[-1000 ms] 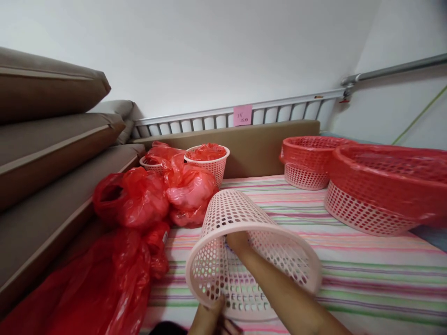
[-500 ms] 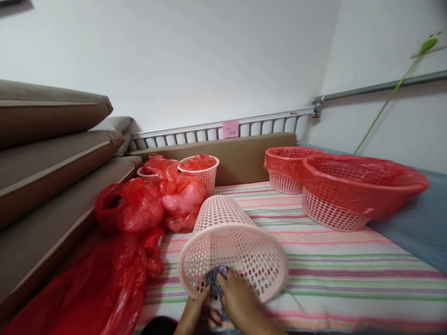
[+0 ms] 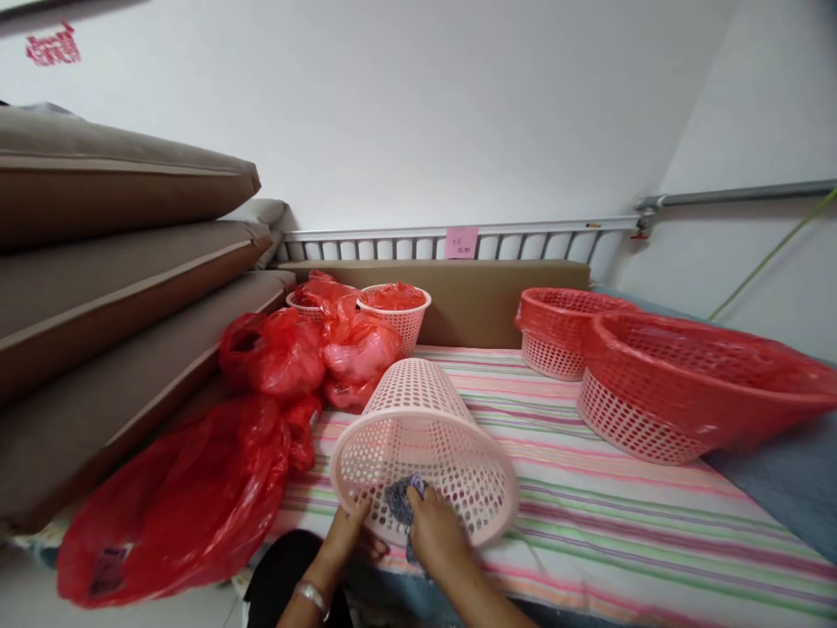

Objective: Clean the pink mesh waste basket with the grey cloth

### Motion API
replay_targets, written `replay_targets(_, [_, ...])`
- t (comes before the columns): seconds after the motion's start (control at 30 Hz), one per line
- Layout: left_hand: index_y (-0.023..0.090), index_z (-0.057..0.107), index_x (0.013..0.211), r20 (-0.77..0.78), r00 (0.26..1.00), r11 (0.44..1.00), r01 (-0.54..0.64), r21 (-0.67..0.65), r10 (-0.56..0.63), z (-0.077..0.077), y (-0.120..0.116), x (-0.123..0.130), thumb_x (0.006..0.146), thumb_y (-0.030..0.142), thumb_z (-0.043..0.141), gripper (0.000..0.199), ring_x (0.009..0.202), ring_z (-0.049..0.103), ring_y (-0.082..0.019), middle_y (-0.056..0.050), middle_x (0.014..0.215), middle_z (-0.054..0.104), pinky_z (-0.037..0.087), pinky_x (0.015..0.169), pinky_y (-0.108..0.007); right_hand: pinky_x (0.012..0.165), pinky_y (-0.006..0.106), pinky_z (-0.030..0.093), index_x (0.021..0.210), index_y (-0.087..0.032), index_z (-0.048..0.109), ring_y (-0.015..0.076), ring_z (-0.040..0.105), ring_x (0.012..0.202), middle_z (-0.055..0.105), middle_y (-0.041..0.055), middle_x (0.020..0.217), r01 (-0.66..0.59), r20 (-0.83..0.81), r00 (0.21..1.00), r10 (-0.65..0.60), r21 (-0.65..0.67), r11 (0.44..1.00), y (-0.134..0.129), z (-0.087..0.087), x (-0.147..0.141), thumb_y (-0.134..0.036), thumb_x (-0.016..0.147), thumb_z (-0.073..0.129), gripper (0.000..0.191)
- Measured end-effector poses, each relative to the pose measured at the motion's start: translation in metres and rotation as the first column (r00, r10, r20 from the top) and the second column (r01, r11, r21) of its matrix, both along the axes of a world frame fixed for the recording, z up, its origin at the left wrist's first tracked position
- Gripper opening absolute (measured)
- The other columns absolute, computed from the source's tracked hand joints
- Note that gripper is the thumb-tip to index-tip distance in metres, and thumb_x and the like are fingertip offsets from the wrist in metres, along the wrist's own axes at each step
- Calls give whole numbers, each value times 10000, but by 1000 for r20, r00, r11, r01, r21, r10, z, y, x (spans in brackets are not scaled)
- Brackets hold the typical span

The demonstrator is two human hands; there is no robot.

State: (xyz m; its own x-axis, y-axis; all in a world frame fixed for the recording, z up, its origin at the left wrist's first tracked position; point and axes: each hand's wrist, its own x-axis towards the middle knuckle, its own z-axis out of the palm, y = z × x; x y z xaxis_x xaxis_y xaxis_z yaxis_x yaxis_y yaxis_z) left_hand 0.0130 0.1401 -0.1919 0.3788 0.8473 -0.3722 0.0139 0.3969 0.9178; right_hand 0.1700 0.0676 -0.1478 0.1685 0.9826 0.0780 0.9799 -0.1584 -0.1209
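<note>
A pale pink perforated plastic basket lies on its side on the striped sheet, its wide mouth toward me. My left hand grips the near lower rim, thumb over the edge and fingers beneath. Inside the mouth, my right hand is closed on a dark grey cloth with a bit of purple, pressed near the basket's lower wall. Part of the cloth hangs over the rim below that hand.
Red plastic bags are heaped at left, with one spread bag over the bed's edge. Bag-lined baskets stand at the back and at right. Stacked cushions rise on the left. A striped sheet covers the bed.
My view has swung left and tilted down slightly. My left hand has moved from beside the cloth onto the left of the basket's lower rim. My right hand still holds the cloth inside.
</note>
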Motion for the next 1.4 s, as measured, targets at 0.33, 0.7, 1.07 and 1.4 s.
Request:
replay_targets(0.33, [106, 387, 1311, -1, 998, 997, 63, 40, -63, -2, -4, 1, 728, 625, 563, 800, 463, 674, -246, -90, 613, 714, 484, 368, -265, 809, 327, 403, 1116, -192, 576, 251, 560, 962, 602, 132, 1025, 12, -3, 1000, -12, -51, 999, 5, 5, -1, -80, 726, 475, 418])
replay_targets(0.7, [101, 209, 1378, 78, 976, 978, 207, -17, -205, -14, -7, 12, 694, 717, 507, 968, 479, 679, -258, -86, 551, 703, 502, 449, -303, 732, 333, 424, 1179, -221, 561, 254, 586, 884, 615, 141, 976, 12, 59, 998, -13, 7, 1000, 70, -12, 12, -118, 823, 391, 408])
replay_targets(1.07, [23, 298, 1278, 93, 981, 985, 173, -28, -170, -19, -12, 16, 746, 699, 431, 871, 414, 644, -220, -112, 495, 688, 462, 399, -261, 1044, 373, 246, 1261, -164, 524, 252, 385, 1253, 507, 123, 1304, 73, 23, 997, -76, 112, 991, 167, -7, 57, -182, 890, 353, 409])
replay_targets(1.4, [93, 189, 1382, 20, 976, 975, 217, -51, -217, -12, -7, 14, 727, 693, 485, 937, 438, 657, -237, -63, 485, 682, 469, 426, -268, 765, 313, 409, 1133, -208, 588, 243, 570, 924, 608, 125, 1017, -67, 32, 997, 67, -2, 998, 72, -10, 16, -112, 767, 455, 401])
